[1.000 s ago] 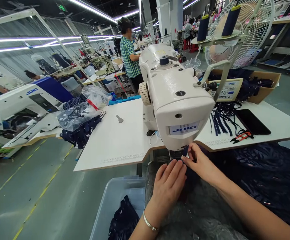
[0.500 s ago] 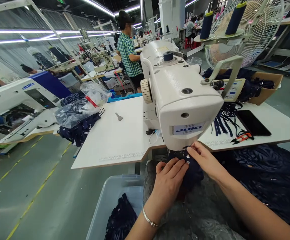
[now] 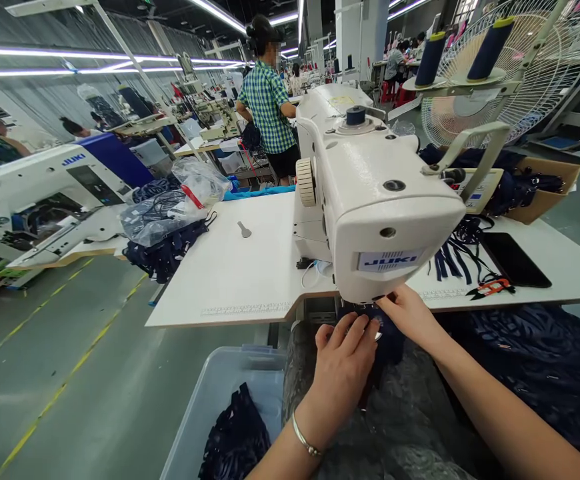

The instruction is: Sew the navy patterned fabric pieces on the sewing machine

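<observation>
A white sewing machine (image 3: 395, 200) stands before me, its head above a piece of navy fabric (image 3: 390, 340). My left hand (image 3: 346, 357) lies over that fabric just below the machine head, with its fingers bent and close together, gripping it. A small shiny spot shows beside those fingertips. My right hand (image 3: 410, 315) is closed, its fingertips at the fabric's far edge under the head. The machine hides the tips of those fingers and the needle area. A bracelet (image 3: 304, 435) circles my left wrist.
On the white table (image 3: 250, 273) lie a flat metal piece (image 3: 244, 230), a phone (image 3: 516, 259) and orange thread snips (image 3: 493, 288). Navy straps (image 3: 453, 260) hang together at right. A plastic bin (image 3: 197, 400) with navy fabric stands below left. One person (image 3: 267, 107) stands beyond the machine.
The view has swung a little, so the machine sits farther right. My right hand has slid slightly deeper under the machine head. My left hand stays on the fabric.
</observation>
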Demonstrator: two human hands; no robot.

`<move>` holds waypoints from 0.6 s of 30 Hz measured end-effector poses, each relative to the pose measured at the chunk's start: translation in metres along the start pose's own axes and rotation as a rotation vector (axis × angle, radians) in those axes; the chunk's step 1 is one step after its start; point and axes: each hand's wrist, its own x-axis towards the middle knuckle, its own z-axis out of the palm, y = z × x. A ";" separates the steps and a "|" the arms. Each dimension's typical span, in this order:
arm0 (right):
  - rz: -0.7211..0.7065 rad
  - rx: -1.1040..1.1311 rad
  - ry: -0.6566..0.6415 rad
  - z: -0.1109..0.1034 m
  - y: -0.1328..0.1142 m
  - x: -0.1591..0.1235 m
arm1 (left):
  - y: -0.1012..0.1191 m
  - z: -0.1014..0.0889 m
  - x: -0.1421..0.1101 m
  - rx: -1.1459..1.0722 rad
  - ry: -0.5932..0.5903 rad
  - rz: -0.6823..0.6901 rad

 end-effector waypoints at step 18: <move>-0.033 0.092 -0.234 -0.022 -0.017 -0.055 | 0.001 -0.013 0.012 -0.616 0.028 -0.240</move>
